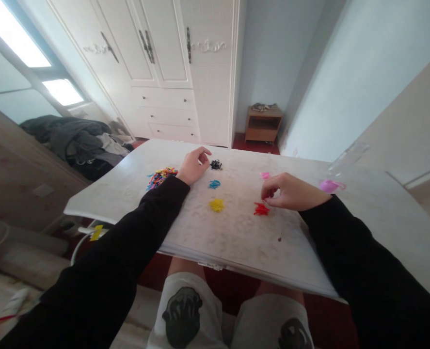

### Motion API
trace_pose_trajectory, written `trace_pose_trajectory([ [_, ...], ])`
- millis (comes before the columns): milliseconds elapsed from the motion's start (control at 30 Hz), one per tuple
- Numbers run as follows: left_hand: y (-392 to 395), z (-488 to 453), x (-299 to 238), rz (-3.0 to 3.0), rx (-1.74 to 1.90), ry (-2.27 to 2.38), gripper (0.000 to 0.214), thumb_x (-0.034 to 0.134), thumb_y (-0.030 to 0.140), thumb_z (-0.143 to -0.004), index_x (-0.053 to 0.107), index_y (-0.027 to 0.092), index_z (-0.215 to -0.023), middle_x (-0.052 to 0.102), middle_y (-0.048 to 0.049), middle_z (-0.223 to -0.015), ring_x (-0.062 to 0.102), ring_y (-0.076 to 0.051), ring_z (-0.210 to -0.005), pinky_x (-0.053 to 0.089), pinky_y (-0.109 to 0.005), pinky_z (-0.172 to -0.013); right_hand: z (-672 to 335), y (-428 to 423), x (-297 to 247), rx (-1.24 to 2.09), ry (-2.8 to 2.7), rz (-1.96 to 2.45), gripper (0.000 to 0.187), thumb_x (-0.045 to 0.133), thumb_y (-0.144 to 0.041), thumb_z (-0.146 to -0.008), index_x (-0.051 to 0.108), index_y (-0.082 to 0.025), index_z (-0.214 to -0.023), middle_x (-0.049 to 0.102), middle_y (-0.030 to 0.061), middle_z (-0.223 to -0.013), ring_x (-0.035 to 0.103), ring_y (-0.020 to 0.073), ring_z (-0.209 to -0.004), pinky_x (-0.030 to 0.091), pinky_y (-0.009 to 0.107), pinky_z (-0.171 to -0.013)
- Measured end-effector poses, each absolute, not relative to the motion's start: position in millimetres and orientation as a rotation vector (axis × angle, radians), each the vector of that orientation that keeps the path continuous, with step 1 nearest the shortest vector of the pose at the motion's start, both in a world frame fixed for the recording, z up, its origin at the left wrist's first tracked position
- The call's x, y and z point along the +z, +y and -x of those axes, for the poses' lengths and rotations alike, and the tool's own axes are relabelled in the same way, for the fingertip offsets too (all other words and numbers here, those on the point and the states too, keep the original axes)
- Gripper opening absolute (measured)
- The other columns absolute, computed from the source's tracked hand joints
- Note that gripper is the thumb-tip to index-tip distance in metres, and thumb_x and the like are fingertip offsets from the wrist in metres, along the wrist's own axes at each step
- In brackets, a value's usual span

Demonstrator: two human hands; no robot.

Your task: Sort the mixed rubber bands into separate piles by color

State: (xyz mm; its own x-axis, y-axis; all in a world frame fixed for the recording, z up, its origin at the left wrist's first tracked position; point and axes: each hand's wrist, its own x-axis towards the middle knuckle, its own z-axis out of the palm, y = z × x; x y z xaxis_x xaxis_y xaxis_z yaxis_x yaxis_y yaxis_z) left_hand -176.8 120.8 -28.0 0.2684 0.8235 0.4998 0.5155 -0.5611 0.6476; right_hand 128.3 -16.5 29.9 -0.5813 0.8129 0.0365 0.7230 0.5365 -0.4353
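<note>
Small piles of coloured rubber bands lie on a white marbled table (236,232). My left hand (193,166) rests between a mixed multicoloured pile (160,176) and a black pile (215,165), fingers curled in a pinch just left of the black one. My right hand (291,191) hovers with fingers pinched above a red pile (261,209). A blue pile (214,184) and a yellow pile (216,205) lie between my hands. A pink pile (264,175) sits beyond the right hand. What either pinch holds is too small to see.
A clear bottle with a pink cap (333,180) lies on its side at the table's right. A white wardrobe (171,68) and a small wooden nightstand (262,123) stand behind. Dark clothes (76,140) are heaped at left. My knees are under the near table edge.
</note>
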Motion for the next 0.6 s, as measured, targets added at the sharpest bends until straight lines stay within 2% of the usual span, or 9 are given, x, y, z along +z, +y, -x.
trace_pose_trajectory([
  [200, 115, 177, -22, -2.213, 1.164, 1.216, 0.030, 0.060, 0.013, -0.073, 0.067, 0.018, -0.102, 0.064, -0.0007, -0.078, 0.063, -0.017, -0.076, 0.051, -0.029, -0.071, -128, -20, 33, 0.669, -2.582, 1.320, 0.010, 0.067, -0.018, -0.080, 0.076, -0.016, -0.079, 0.074, 0.0050, -0.075, 0.066, 0.0168, -0.070, 0.049, 0.029, -0.068],
  [400, 111, 186, -10, -2.214, 1.147, 1.299, 0.031, 0.062, 0.016, -0.073, 0.068, 0.018, -0.104, 0.067, -0.0013, -0.078, 0.063, -0.018, -0.075, 0.052, -0.029, -0.071, -126, -17, 30, 0.390, -2.532, 1.364, 0.017, 0.060, -0.016, -0.085, 0.078, -0.016, -0.085, 0.076, 0.0069, -0.084, 0.065, 0.0173, -0.073, 0.047, 0.030, -0.073],
  [600, 113, 216, 8, -2.228, 1.015, 1.457, 0.012, 0.061, 0.023, -0.073, 0.069, 0.018, -0.080, 0.067, -0.0022, -0.068, 0.061, -0.018, -0.068, 0.048, -0.030, -0.068, -125, -16, 25, 0.330, -2.518, 1.395, 0.019, 0.060, -0.016, -0.085, 0.079, -0.017, -0.087, 0.077, 0.0078, -0.086, 0.067, 0.0190, -0.076, 0.047, 0.031, -0.075],
])
